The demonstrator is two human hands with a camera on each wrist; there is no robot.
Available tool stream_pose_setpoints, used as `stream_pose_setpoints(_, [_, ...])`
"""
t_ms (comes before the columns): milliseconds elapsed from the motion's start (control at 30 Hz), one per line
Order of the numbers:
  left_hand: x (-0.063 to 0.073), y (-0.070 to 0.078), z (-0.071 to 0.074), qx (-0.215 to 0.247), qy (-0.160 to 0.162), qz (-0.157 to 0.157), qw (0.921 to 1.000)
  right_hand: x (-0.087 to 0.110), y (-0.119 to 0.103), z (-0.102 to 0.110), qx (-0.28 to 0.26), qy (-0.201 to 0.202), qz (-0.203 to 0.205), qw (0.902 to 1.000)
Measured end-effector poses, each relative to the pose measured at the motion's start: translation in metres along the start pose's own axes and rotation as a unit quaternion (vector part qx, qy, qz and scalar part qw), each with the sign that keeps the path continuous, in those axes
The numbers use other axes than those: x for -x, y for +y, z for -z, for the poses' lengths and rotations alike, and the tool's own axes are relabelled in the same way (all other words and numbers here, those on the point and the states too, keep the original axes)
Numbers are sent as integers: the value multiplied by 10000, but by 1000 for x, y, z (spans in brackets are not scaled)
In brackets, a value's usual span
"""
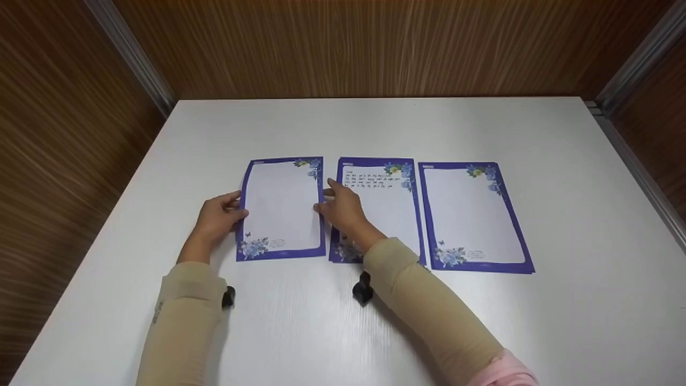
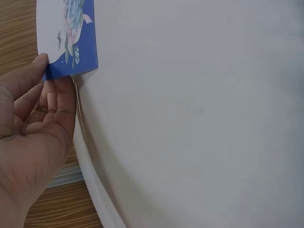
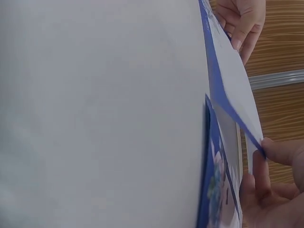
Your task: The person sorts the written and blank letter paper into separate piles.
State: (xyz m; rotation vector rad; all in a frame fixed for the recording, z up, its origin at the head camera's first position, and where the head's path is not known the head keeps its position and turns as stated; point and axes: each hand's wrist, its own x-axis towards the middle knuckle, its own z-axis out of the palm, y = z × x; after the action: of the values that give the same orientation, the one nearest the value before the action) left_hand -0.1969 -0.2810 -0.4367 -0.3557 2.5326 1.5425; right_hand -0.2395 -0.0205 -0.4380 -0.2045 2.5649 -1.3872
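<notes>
Both hands pinch one sheet of purple-bordered floral letter paper (image 1: 281, 206) by its long sides. My left hand (image 1: 217, 217) has its thumb on the front of the left edge, fingers behind. On the opposite edge, my right hand (image 1: 343, 209) holds it between thumb and fingers. The sheet bows slightly, and in the right wrist view its edge (image 3: 228, 107) stands raised off the table. Its face is blank apart from small print near the bottom. Under my right wrist lies a middle stack of the same paper (image 1: 375, 209), its top sheet bearing several handwritten lines.
Right of the middle stack lies another stack of matching paper (image 1: 474, 214), blank on top. The white table (image 1: 300, 321) meets a wood-grain panel (image 1: 375, 48) at the back, with similar panels at both sides. Small black wrist-worn pieces (image 1: 363, 289) show by the cuffs.
</notes>
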Motion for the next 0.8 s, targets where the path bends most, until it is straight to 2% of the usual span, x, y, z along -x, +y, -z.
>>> stream_pose_setpoints(167, [-1,1,-1,511,-11,61,9987,0,2,2,-352,-41,6,9994])
stream_pose_setpoints(267, [-3,2,-2,683,9,-36,9977,0,3,3,-470,32,40,9989])
stream_pose_setpoints(400, [-4,5,-3,728,31,-185,9972,-1,5,4,-794,232,175,9964])
stream_pose_setpoints(567, [-4,10,-4,844,-64,-214,9962,-1,7,8,-1087,510,462,9917])
stream_pose_setpoints(800, [-5,18,-9,926,-109,-122,9956,-1,9,16,-1128,623,398,9909])
